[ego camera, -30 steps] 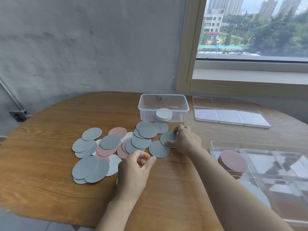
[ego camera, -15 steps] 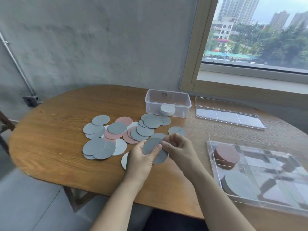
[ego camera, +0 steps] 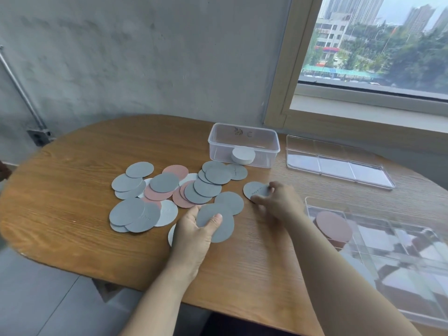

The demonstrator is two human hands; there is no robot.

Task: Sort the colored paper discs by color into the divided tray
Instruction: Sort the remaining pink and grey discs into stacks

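Now our left hand [ego camera: 194, 230] grips stacked grey discs [ego camera: 218, 226] toward the wooden table's [ego camera: 72, 195] near edge; our right hand [ego camera: 278, 201] pinches a lone grey disc [ego camera: 254, 189].

Grey, pink and white discs [ego camera: 164, 183] on a brown woodgrain table [ego camera: 72, 166].

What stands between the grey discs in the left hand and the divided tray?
Only the person's own right arm crosses the way from the held grey discs to the divided tray; the right hand touches another grey disc. Nothing else lies between.

Left hand [ego camera: 191, 232] and right hand [ego camera: 281, 202] on grey discs [ego camera: 221, 230]
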